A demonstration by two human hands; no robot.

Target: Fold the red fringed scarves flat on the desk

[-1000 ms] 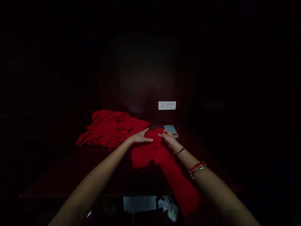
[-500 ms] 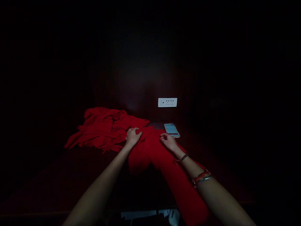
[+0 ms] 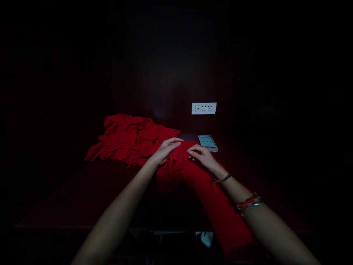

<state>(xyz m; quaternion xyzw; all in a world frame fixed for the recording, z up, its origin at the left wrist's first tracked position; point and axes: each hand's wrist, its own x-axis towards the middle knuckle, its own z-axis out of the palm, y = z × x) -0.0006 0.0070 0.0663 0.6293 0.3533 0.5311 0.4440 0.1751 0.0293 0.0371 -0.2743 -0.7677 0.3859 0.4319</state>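
Observation:
A long red scarf lies over the dark table and hangs past its front edge, where its end shows a fringe. My left hand is closed on the gathered part near the far end, thumb on top and some fingers hidden behind the cloth. My right hand rests at the same bunched part from the right, its thumb and fingers pinched together on the fabric. To the left is a crumpled heap of red fringed cloth; I cannot tell whether it joins the scarf.
A phone with a lit screen lies just beyond my right hand. A white socket plate is on the dark back wall. Below the table's front edge a whitish object shows. The surroundings are very dark.
My hands have come closer together, the left moving right onto the scarf's far end. The scarf there is now more bunched. The whole view has shifted slightly.

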